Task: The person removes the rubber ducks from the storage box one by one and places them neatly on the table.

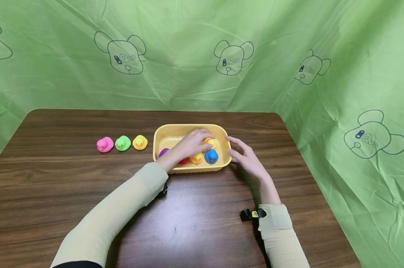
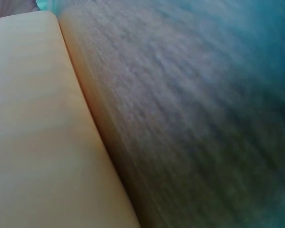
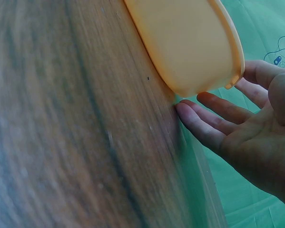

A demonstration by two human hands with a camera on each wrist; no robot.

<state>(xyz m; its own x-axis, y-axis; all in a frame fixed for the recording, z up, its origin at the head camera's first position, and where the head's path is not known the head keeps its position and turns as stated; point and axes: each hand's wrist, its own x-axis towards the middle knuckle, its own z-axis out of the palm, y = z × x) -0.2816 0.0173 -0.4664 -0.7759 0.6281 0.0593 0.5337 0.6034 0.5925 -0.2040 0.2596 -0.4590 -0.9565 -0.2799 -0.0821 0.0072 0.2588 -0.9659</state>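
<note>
A pale yellow plastic bin point(image 1: 175, 169) stands on the table with several small rubber ducks inside. My left hand point(image 1: 190, 144) reaches over its front rim, thumb and fingers around a yellow duck point(image 1: 211, 142) at the right end. Just in front of that duck sit a blue duck point(image 1: 211, 156) and an orange-yellow duck point(image 1: 196, 158). A red duck point(image 1: 184, 161) and a purple duck point(image 1: 163, 152) are partly hidden by my left wrist. My right hand point(image 1: 247, 158) is at the bin's right end, fingers loosely extended, fingertips right at the wall point(image 3: 194, 52).
Left of the bin, a pink duck point(image 1: 105, 144), a green duck point(image 1: 123, 143) and a yellow duck point(image 1: 140, 142) form a row on the brown wooden table point(image 1: 195, 216). Green curtains point(image 1: 178, 56) with bear outlines hang behind the table and along its sides.
</note>
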